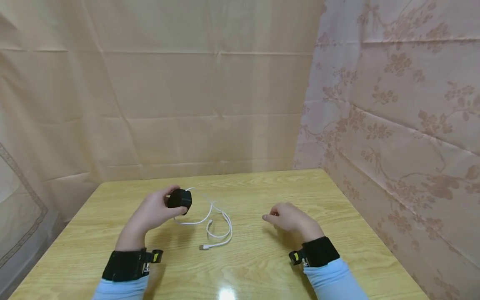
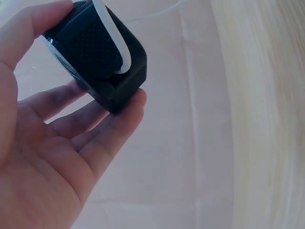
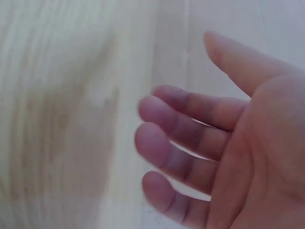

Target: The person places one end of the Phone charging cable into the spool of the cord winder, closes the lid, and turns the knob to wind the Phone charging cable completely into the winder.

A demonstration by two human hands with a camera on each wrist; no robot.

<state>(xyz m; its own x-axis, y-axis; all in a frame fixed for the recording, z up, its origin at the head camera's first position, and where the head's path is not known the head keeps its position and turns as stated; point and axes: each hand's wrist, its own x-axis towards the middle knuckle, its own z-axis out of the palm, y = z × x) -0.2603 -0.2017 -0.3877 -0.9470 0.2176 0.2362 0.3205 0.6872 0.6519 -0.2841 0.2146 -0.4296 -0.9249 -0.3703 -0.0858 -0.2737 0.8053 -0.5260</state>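
In the head view my left hand (image 1: 155,208) pinches a small black boxy object (image 1: 179,199) between thumb and fingers, above the left part of the table. The left wrist view shows the black object's textured face, with a white cable (image 2: 112,38) bending against it; whether the cable plugs in there I cannot tell. The rest of the white cable (image 1: 229,227) lies loosely looped on the table, its USB plug (image 1: 204,247) towards the front. My right hand (image 1: 290,218) hovers at the right, its fingers (image 3: 178,152) loosely bent around nothing.
The light wood table (image 1: 255,262) stretches under both hands. A beige curtain (image 1: 195,104) hangs behind its back edge, and a pink flowered curtain (image 1: 405,125) runs along the right side.
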